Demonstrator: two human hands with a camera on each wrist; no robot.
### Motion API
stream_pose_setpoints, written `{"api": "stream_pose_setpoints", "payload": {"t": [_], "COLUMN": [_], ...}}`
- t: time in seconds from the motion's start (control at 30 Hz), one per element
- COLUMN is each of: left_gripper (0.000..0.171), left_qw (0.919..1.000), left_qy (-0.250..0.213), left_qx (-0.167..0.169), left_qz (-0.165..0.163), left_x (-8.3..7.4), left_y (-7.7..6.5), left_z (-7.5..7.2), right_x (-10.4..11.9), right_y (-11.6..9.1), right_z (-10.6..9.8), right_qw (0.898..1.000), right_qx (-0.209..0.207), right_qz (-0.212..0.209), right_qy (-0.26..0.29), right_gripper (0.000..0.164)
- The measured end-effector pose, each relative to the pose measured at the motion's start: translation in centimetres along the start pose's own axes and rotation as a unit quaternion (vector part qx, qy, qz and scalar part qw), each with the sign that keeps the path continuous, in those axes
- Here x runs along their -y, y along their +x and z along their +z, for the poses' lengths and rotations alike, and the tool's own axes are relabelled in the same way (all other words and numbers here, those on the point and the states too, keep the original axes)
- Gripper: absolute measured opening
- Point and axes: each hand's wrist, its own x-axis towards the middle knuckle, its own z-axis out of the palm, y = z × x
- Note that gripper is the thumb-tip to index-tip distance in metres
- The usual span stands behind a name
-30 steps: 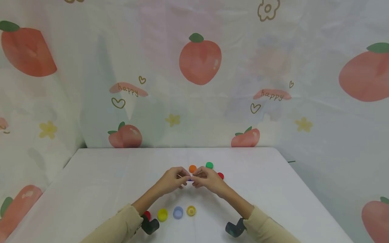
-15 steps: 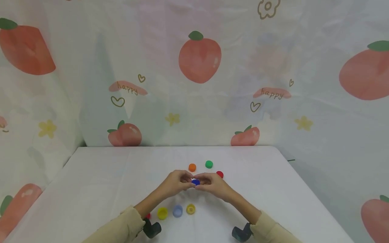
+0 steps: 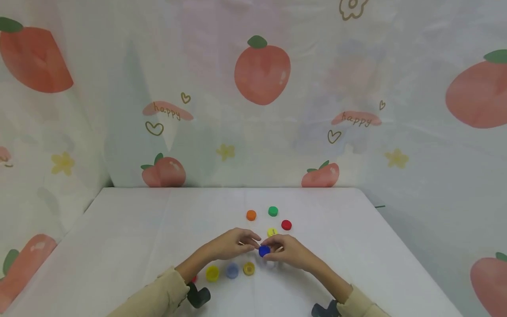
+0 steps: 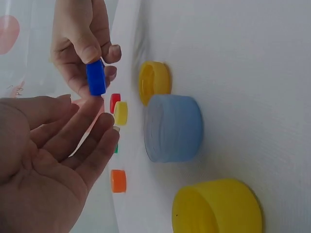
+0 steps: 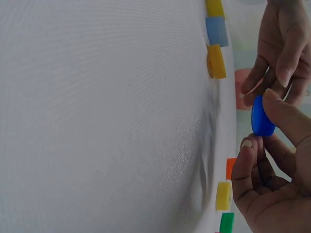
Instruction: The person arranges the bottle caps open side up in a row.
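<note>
A dark blue bottle cap is pinched between the thumb and fingers of my right hand, above the table. In the right wrist view the thumb presses on one edge of this blue cap, and fingertips support the opposite edge. My left hand is just left of it, fingers extended and holding nothing. Seen from the left wrist, the left hand has its palm showing and its fingertips close under the cap. Right behind the right hand lies a small yellow cap, partly covered by it.
Farther back sit an orange cap, a green cap and a red cap. Nearer is a row: a yellow cap, a light blue cap and an amber cap. The left sleeve mostly hides another red cap.
Both hands held the blue cap together over the table; now the left has let go. The right hand has brought the cap nearer and to the right, uncovering the small yellow cap.
</note>
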Motion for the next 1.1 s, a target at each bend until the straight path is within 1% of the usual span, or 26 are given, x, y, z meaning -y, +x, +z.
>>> {"api": "stream_pose_setpoints", "payload": {"t": [0.2,0.3,0.47,0.53,0.7,0.77,0.87,0.97,1.1], "left_gripper": [0.026,0.026,0.026,0.027,0.028,0.029,0.029,0.029,0.028], "left_qw": [0.9996,0.999,0.9975,0.997,0.9955,0.9953,0.9953,0.9955,0.9961], "left_qy": [0.008,0.013,0.023,0.021,0.024,0.025,0.025,0.025,0.026], "left_qx": [0.026,0.043,0.067,0.074,0.091,0.093,0.092,0.088,0.08], "left_qz": [0.004,0.006,-0.005,-0.009,-0.007,-0.009,-0.016,-0.025,-0.028], "left_x": [-0.1,0.2,0.4,0.3,0.3,0.3,0.4,0.4,0.3], "left_y": [-0.1,-0.1,-0.4,-0.4,-0.5,-0.5,-0.5,-0.5,-0.7], "left_z": [0.1,-0.2,-0.7,-0.8,-0.7,-0.6,-0.5,-0.4,-0.3], "right_x": [0.1,0.4,0.8,0.9,1.0,0.9,0.9,0.9,0.8], "right_y": [-0.3,-0.2,0.1,0.1,-0.2,-0.2,-0.2,-0.3,-0.5], "right_z": [0.1,0.3,0.8,1.0,1.2,1.2,1.3,1.4,1.5], "right_qw": [0.999,0.998,0.996,0.995,0.992,0.99,0.989,0.988,0.988], "right_qx": [0.005,0.012,0.025,0.03,0.041,0.047,0.055,0.061,0.064], "right_qz": [-0.022,-0.023,-0.021,-0.02,-0.023,-0.023,-0.011,0.005,0.016], "right_qy": [-0.037,-0.056,-0.086,-0.096,-0.118,-0.129,-0.138,-0.138,-0.141], "right_gripper": [0.031,0.031,0.029,0.029,0.029,0.03,0.031,0.032,0.031]}}
